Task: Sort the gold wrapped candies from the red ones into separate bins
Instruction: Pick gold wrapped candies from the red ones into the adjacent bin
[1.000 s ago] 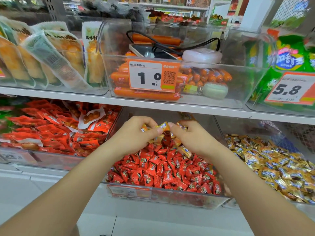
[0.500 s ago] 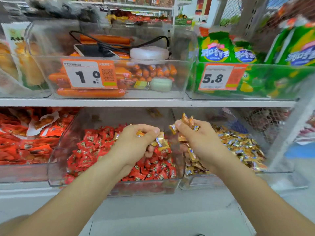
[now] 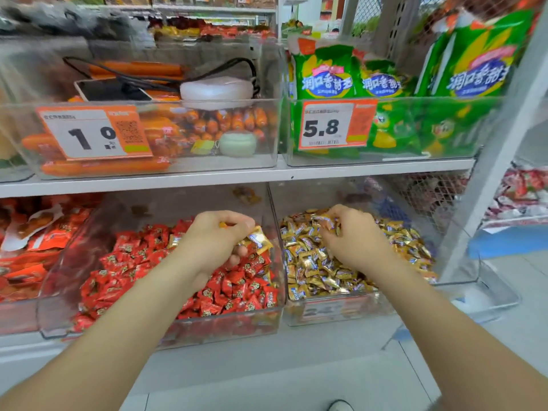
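Left hand (image 3: pixel 219 241): over the far right part of the red bin (image 3: pixel 222 326), fingers curled, gripping a clutch of gold candies (image 3: pixel 258 237) jutting from the right of the fist.

Right hand (image 3: pixel 353 235): over the far middle of the gold bin (image 3: pixel 335 314), fingers bent down round more gold wrappers (image 3: pixel 326 221), low on the gold heap (image 3: pixel 314 268). Gripping or letting go: hard to tell from here.

Key relation: gold bin directly right of the left hand's load, just past the clear side walls (image 3: pixel 274 232) between the two bins. Next need, by judgement: a short carry rightward over those walls. Right hand at the destination; left hand the one with ground to cover. No long axis worth noting: small crumpled wrappers, lying at all angles.

Red candies (image 3: pixel 237 289): heaped under and near the left hand. Possible stray gold piece (image 3: pixel 175 241) in the red heap, left of the left hand; blurred.

Overhead: shelf edge (image 3: pixel 355 169), close above both bins, limiting lift. Above it: sausages (image 3: pixel 103 167) behind the 1.0 tag (image 3: pixel 89 134), green packets (image 3: pixel 326 75) behind the 5.8 tag (image 3: pixel 335 126).
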A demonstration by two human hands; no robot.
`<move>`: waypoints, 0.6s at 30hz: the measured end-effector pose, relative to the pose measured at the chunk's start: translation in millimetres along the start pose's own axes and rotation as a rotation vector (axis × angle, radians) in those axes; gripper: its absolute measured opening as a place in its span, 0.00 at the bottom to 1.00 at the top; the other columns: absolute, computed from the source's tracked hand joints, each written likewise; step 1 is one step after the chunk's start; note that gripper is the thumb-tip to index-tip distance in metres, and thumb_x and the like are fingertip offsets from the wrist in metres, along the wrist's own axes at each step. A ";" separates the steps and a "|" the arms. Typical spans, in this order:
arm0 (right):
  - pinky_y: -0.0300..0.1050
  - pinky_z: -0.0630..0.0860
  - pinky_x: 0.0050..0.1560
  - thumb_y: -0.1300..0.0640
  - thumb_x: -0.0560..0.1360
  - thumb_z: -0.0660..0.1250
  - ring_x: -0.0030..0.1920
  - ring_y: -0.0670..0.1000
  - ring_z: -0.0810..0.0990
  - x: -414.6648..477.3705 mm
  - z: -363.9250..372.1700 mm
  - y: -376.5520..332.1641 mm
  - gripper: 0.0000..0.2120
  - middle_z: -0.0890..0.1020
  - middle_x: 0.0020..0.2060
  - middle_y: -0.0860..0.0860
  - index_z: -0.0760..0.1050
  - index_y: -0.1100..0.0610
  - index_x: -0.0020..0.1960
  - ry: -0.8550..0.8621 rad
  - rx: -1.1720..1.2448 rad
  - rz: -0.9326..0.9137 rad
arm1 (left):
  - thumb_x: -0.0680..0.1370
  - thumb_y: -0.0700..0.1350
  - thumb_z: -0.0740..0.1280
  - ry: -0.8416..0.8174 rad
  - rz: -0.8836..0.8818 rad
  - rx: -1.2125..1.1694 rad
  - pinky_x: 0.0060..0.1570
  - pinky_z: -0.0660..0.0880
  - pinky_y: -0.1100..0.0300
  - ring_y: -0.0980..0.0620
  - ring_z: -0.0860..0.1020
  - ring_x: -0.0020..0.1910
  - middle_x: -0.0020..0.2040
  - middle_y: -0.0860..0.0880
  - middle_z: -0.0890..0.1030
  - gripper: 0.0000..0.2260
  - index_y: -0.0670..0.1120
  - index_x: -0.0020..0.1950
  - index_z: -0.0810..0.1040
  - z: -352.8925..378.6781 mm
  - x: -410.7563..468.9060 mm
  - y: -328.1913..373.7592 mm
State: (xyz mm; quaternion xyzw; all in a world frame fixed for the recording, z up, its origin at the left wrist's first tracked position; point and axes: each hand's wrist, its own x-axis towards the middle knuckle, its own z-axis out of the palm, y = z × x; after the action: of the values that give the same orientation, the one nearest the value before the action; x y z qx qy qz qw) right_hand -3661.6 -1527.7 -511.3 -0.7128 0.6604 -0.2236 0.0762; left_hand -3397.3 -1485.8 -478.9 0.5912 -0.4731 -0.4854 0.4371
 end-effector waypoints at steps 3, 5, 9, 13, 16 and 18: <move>0.48 0.80 0.52 0.48 0.76 0.75 0.51 0.52 0.82 0.5 -5.4 1.4 0.19 0.84 0.50 0.49 0.78 0.49 0.65 -0.049 0.079 -0.039 | 0.82 0.45 0.72 -0.022 0.139 -0.002 0.30 0.72 0.60 0.53 0.77 0.30 0.44 0.47 0.81 0.03 0.48 0.52 0.85 15.0 -18.5 10.7; 0.41 0.77 0.49 0.46 0.75 0.77 0.49 0.46 0.82 -1.2 -11.8 4.8 0.20 0.83 0.50 0.45 0.78 0.47 0.65 -0.094 0.142 -0.042 | 0.82 0.47 0.71 -0.013 0.360 0.246 0.32 0.73 0.62 0.54 0.80 0.29 0.39 0.53 0.82 0.03 0.53 0.49 0.84 30.8 -29.3 19.1; 0.45 0.79 0.51 0.42 0.77 0.75 0.45 0.44 0.83 1.2 -16.5 18.9 0.11 0.86 0.44 0.43 0.86 0.48 0.53 0.115 0.267 0.054 | 0.83 0.51 0.68 -0.005 0.640 0.618 0.48 0.74 0.56 0.60 0.80 0.40 0.44 0.57 0.84 0.03 0.57 0.49 0.79 81.9 -25.5 24.5; 0.50 0.68 0.38 0.38 0.84 0.60 0.37 0.61 0.78 3.2 -26.9 32.4 0.27 0.78 0.28 0.51 0.72 0.49 0.30 0.375 0.185 0.220 | 0.79 0.64 0.67 -0.201 0.526 0.802 0.64 0.74 0.47 0.47 0.77 0.62 0.61 0.50 0.78 0.19 0.55 0.64 0.76 132.5 10.4 13.2; 0.52 0.66 0.40 0.41 0.86 0.54 0.38 0.62 0.76 2.2 -32.8 38.1 0.31 0.77 0.29 0.55 0.71 0.53 0.28 0.386 0.252 0.273 | 0.76 0.75 0.57 -0.465 0.331 1.108 0.72 0.65 0.35 0.33 0.66 0.75 0.75 0.42 0.67 0.35 0.55 0.76 0.67 151.9 24.3 10.9; 0.51 0.69 0.43 0.42 0.87 0.55 0.39 0.59 0.79 0.7 -33.0 39.3 0.31 0.80 0.29 0.52 0.80 0.55 0.33 0.294 0.316 0.241 | 0.80 0.71 0.53 -0.467 0.365 1.266 0.73 0.60 0.30 0.30 0.62 0.76 0.75 0.43 0.68 0.28 0.55 0.72 0.71 151.8 20.9 10.3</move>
State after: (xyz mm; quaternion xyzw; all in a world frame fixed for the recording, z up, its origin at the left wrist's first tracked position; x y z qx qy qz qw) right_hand -3711.1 -1526.8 -497.7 -0.5679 0.7015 -0.4148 0.1157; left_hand -3546.9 -1516.9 -494.5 0.5235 -0.8383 -0.1496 -0.0298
